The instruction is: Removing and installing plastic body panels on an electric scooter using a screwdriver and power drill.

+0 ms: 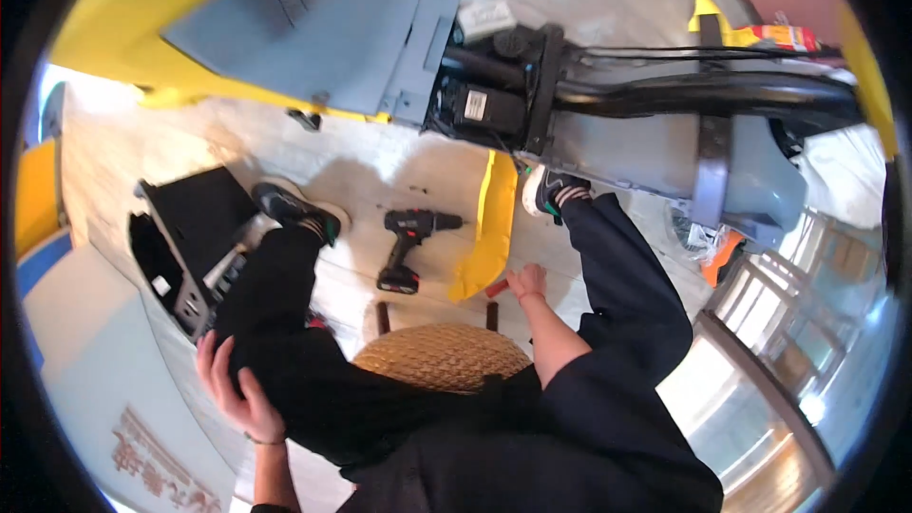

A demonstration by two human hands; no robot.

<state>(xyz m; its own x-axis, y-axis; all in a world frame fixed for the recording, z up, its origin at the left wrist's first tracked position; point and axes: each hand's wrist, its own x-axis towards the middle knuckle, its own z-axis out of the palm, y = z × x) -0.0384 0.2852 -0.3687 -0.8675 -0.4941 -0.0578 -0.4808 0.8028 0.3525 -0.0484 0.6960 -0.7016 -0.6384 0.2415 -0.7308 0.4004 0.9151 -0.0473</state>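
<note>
My left hand (237, 394) is beside my left thigh, fingers spread, holding nothing. My right hand (529, 282) is closed around a red handle-like thing (497, 288), most of it hidden in the fist. Just left of that fist, a curved yellow plastic panel (492, 218) stands on the floor, its upper end by the vehicle. A black cordless drill (408, 239) lies on its side between my feet. Ahead stretches a partly stripped scooter-like vehicle with a grey panel (323, 33), a yellow body panel (123, 28), and a black box (486, 109) in its exposed middle.
An open black toolbox (199, 228) sits by my left foot. The woven stool (437, 356) is under me. Black tubes and cables (703, 90) run right along the vehicle. An orange object (724, 256) and clear plastic wrapping (698, 239) lie right of my right leg.
</note>
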